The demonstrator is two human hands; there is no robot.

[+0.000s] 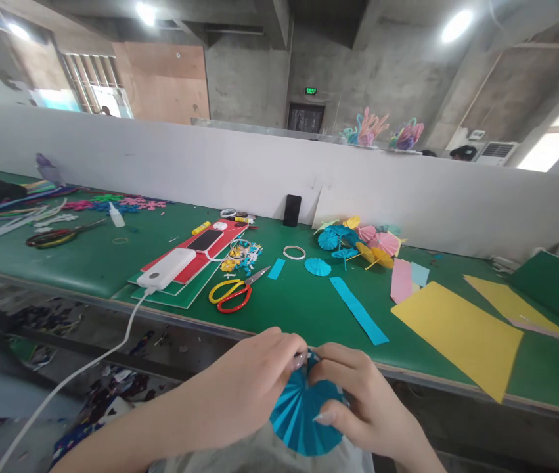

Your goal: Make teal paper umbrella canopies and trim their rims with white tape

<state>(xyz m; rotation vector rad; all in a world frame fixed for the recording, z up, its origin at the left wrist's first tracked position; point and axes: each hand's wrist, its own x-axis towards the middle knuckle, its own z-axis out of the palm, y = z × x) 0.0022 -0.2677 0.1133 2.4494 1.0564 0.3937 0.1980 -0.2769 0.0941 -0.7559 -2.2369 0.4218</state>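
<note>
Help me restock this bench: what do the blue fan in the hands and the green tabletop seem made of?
The blue fan, pinched by the left hand and right hand, looks like thin matte paper: crisp radiating pleats. The green tabletop seems a dull felt or rubbery mat: little glare.

a paper-craft workshop in a bare industrial hall. a long green table [309, 309] carries scissors [234, 292], yellow paper sheets [461, 335], blue strips [358, 310], small paper umbrellas [358, 243]; a pleated blue fan [299, 420] is being worked. scraps litter the floor [111, 387]. concrete walls [249, 79] rise behind a white partition [210, 164], where another person's head [462, 152] may show.
</note>
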